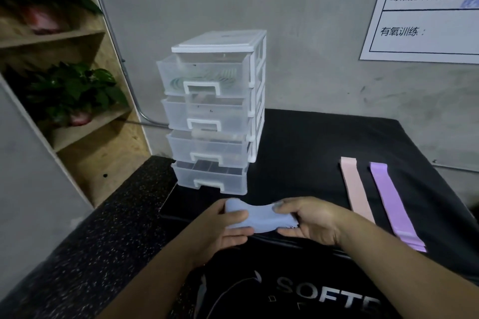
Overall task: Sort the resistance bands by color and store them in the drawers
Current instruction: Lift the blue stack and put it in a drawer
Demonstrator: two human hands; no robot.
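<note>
A gym: wall training chart [425, 8], speckled rubber flooring [103, 241], resistance bands [391, 202].

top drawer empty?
No, the top drawer holds coiled pale green bands, visible through its clear front.

Dim, flat indoor light, soft focus throughout, wide-angle bowing at edges, blurred plants [72, 90] at left.

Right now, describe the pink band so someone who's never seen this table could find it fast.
On the black table, look right of the white drawer tower, where two flat bands lie side by side. The pink band is the left one, nearer the tower. It is pale peach, while its neighbour, the purple band, is lilac.
</note>
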